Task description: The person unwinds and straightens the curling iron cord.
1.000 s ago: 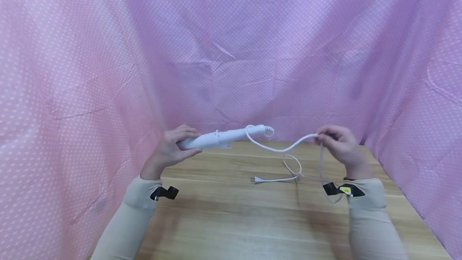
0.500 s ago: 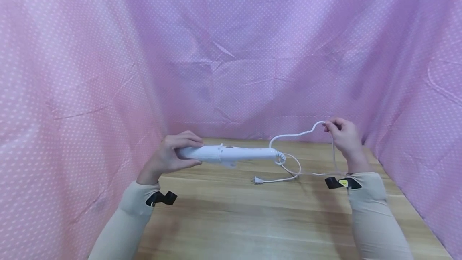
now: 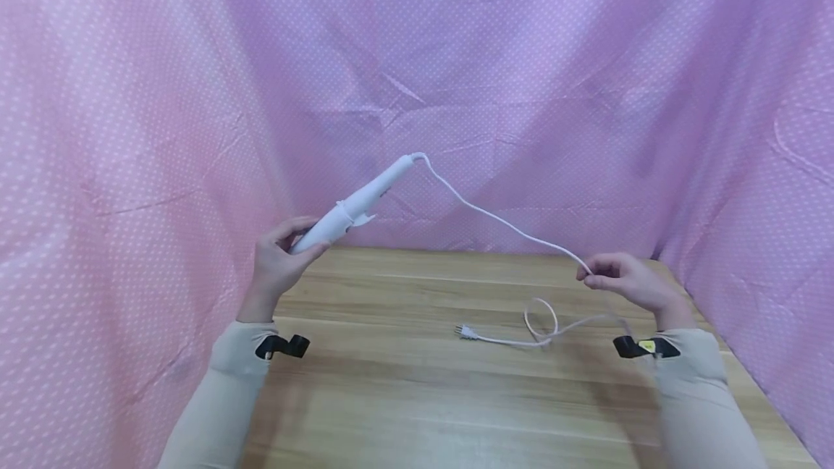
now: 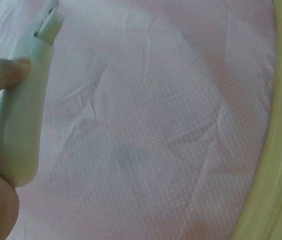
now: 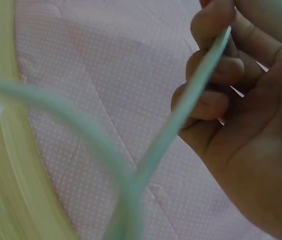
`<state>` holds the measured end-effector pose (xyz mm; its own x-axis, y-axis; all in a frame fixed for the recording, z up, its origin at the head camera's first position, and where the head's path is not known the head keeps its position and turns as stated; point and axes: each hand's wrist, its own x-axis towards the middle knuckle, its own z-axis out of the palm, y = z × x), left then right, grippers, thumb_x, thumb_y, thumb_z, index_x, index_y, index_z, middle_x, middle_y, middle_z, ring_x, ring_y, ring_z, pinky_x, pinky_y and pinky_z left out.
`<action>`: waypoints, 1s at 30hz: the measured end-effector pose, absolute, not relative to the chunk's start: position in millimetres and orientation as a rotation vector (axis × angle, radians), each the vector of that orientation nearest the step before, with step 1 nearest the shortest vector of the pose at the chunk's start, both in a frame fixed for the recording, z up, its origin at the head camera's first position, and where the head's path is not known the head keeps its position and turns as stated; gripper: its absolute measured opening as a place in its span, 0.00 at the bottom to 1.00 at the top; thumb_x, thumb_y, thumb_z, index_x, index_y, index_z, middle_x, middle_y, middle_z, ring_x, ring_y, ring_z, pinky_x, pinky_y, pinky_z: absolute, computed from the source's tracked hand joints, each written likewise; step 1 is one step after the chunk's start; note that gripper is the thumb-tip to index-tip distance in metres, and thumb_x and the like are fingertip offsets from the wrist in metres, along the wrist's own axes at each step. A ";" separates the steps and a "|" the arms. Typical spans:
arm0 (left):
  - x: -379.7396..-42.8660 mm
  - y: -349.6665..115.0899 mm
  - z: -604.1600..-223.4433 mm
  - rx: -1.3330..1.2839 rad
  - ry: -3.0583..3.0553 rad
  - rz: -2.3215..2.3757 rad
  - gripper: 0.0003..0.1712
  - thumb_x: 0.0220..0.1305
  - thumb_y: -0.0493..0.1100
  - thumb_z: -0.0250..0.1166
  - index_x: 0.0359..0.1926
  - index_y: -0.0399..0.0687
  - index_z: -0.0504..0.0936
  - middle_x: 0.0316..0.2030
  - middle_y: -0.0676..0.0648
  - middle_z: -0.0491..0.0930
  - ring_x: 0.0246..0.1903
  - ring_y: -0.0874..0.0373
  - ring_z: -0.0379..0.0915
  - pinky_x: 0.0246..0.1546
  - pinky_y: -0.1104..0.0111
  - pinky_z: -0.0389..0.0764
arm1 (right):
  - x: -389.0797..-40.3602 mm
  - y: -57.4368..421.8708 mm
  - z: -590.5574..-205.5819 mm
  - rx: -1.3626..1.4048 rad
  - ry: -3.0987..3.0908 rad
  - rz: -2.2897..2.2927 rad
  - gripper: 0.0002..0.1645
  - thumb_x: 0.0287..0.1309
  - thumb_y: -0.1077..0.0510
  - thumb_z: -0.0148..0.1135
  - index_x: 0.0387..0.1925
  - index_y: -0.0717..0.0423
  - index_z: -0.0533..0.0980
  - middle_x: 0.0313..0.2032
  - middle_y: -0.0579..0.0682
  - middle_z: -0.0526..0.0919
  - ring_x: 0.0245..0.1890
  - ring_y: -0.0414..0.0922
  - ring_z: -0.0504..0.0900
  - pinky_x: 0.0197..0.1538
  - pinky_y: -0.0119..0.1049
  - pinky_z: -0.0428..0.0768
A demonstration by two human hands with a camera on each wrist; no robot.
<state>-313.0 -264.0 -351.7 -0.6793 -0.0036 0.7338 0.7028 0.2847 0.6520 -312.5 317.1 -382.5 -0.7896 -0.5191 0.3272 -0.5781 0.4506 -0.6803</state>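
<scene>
My left hand (image 3: 279, 264) grips the thick end of a white corded curling iron (image 3: 368, 195), held up at a slant with its handle pointing up and right. A small lever juts from its side. In the left wrist view the smooth, rounded barrel (image 4: 23, 107) lies between fingers and thumb. From the handle tip the white cord (image 3: 498, 218) slopes down to my right hand (image 3: 633, 282), which pinches it between thumb and fingers. The right wrist view shows the cord (image 5: 175, 117) running out below the curled fingers.
The cord's far part lies looped on the wooden table (image 3: 404, 396), ending in a two-pin plug (image 3: 466, 332). Pink dotted cloth (image 3: 456, 78) hangs at the back and both sides.
The curling iron has swung from level to slanting upward, and its coiled cord end has straightened. My right hand has moved down and slightly right, drawing the cord longer between the hands.
</scene>
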 end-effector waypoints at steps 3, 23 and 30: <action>-317.6 -267.1 -363.3 -0.534 -1.948 -1.392 0.22 0.46 0.26 0.75 0.46 0.32 0.83 0.44 0.35 0.84 0.41 0.67 0.80 0.44 0.77 0.80 | -308.0 324.8 -383.5 0.790 -2.704 1.079 0.07 0.62 0.59 0.63 0.41 0.54 0.82 0.34 0.36 0.86 0.36 0.28 0.81 0.41 0.21 0.75; -332.9 -268.0 -494.2 -0.098 -2.230 -1.001 0.20 0.43 0.37 0.78 0.40 0.35 0.86 0.33 0.36 0.85 0.33 0.43 0.80 0.37 0.52 0.79 | -345.8 347.2 -437.1 0.469 -2.846 0.614 0.07 0.50 0.65 0.66 0.34 0.61 0.82 0.28 0.50 0.83 0.28 0.43 0.78 0.32 0.37 0.75; -327.5 -272.4 -504.7 0.036 -2.310 -1.091 0.20 0.48 0.39 0.76 0.43 0.38 0.85 0.39 0.36 0.84 0.39 0.42 0.79 0.44 0.51 0.78 | -348.0 373.1 -457.7 0.100 -2.764 0.627 0.10 0.56 0.61 0.61 0.33 0.67 0.81 0.29 0.61 0.84 0.28 0.53 0.80 0.33 0.46 0.75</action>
